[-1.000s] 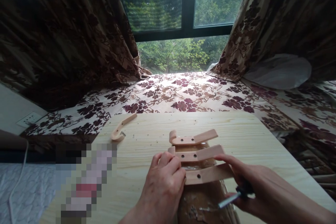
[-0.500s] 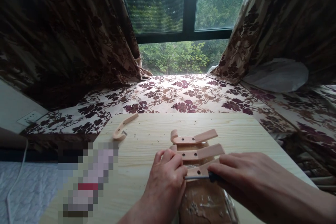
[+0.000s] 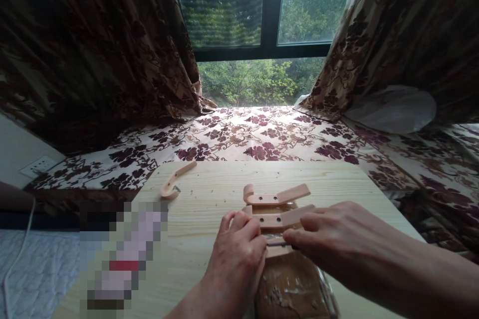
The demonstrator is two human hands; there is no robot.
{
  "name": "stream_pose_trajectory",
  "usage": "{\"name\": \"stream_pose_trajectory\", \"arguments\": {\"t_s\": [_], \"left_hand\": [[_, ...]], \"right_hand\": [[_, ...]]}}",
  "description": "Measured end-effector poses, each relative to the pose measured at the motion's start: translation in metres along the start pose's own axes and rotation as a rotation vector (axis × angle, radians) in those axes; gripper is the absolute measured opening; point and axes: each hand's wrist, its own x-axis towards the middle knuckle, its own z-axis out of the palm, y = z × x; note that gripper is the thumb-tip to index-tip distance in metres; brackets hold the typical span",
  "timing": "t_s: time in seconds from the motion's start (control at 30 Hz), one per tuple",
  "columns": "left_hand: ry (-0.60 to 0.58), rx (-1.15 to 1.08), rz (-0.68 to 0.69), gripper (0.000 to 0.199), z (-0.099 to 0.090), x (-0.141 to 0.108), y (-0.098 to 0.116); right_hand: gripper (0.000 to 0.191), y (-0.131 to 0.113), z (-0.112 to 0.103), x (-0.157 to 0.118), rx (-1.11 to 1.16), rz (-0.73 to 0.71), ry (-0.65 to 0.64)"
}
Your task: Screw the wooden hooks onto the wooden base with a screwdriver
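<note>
Three pale wooden hooks lie in a row across a brown, tape-wrapped block (image 3: 294,289). The far hook (image 3: 265,200) and the middle hook (image 3: 270,221) each show two dark screws. Over the left end of the near hook (image 3: 279,251), my left hand (image 3: 237,246) is closed, hiding that end. My right hand (image 3: 329,234) grips a screwdriver, its handle mostly covered by the fingers. The metal shaft (image 3: 276,244) lies level over the near hook, pointing left; its tip meets my left fingers and cannot be seen clearly.
Another wooden hook (image 3: 175,182) lies at the table's far left, with small screws (image 3: 176,189) beside it. Dark specks dot the pale wooden table (image 3: 198,229). A blurred-out pinkish item (image 3: 130,249) sits at the left edge. Beyond is a flower-patterned window seat (image 3: 247,134).
My right hand has moved slightly left and away from me, carrying the screwdriver; its shaft now crosses over the near hook and the handle is more hidden. My left hand stays in place.
</note>
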Motion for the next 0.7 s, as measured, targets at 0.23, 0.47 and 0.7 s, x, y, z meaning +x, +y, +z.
{"name": "stream_pose_trajectory", "arguments": {"t_s": [0.23,0.47,0.7], "left_hand": [[0.011,0.004,-0.002,0.020,0.001,0.000,-0.001],[0.007,-0.009,-0.007,0.019,-0.001,0.002,0.000],[-0.032,-0.016,-0.060,0.020,-0.004,0.002,0.003]], "right_hand": [[0.026,-0.006,0.007,0.014,0.067,-0.104,-0.061],[0.030,-0.011,0.007,0.017,0.034,-0.109,-0.027],[0.026,-0.007,0.000,0.006,0.016,-0.107,-0.040]]}}
